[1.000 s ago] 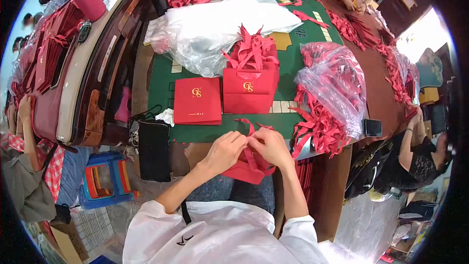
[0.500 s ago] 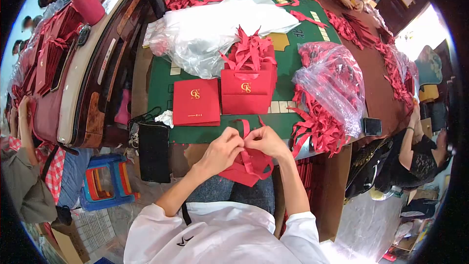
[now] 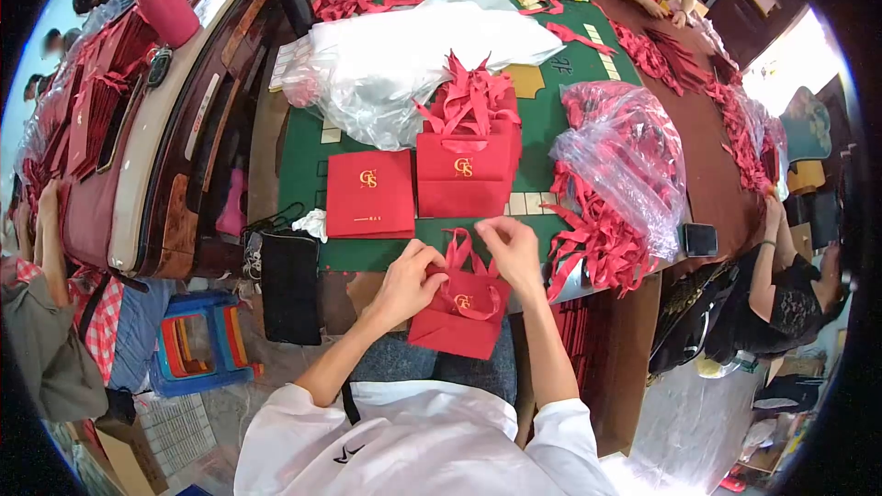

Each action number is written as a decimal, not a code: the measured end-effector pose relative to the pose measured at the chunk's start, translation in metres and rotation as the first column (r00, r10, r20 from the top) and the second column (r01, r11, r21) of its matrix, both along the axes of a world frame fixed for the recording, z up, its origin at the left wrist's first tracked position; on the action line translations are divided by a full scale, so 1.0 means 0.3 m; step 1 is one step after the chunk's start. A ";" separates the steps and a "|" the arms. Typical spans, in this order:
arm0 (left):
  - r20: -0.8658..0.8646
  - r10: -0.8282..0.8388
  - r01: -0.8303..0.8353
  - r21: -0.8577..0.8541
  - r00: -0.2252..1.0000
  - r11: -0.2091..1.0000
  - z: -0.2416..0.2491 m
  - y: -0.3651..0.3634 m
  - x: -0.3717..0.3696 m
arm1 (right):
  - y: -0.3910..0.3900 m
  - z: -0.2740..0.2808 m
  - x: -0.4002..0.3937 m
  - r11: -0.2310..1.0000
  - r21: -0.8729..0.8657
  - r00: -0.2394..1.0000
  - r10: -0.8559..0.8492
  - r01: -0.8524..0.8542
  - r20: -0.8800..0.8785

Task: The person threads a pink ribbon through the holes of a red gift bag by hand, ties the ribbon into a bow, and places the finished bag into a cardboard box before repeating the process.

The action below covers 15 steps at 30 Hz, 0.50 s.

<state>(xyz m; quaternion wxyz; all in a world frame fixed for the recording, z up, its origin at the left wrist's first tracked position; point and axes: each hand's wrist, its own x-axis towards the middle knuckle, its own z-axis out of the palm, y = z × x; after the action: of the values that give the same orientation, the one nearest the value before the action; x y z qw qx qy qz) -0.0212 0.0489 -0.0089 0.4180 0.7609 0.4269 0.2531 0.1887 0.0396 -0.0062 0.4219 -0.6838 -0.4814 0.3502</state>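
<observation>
A small red paper gift bag (image 3: 457,335) with a gold monogram is tilted above my lap at the table's front edge. Red ribbon (image 3: 459,246) loops up from its top. My left hand (image 3: 404,287) is closed in a pinch on the bag's upper left edge, beside the ribbon. Above the bag's right side is my right hand (image 3: 516,257), thumb and forefinger drawn together near the ribbon; what lies between those fingertips cannot be made out. Just beyond stand several similar red bags (image 3: 464,174) with ribbons sticking up. A flat red bag stack (image 3: 370,193) lies to their left.
Right of the bags, a clear plastic bag (image 3: 620,165) spills red ribbons. White plastic sheeting (image 3: 413,50) covers the green table's far part. A phone (image 3: 700,239) sits at the right edge, a black pouch (image 3: 290,287) hangs at the left. Other people work around.
The small bag has turned so its monogram faces up into view. My hands have moved apart, the right one up and away from the left.
</observation>
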 end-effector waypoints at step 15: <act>-0.104 0.150 -0.145 0.053 0.983 0.988 -0.050 0.060 0.108 | -0.065 -0.053 -0.028 0.996 -0.031 0.881 0.085 -0.080 0.465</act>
<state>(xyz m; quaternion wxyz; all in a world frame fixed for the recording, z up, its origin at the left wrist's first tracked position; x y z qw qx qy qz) 0.0111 0.0669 -0.0239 0.3570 0.7491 0.4982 0.2513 0.1802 0.0202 -0.0221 0.2749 -0.7292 -0.5952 0.1960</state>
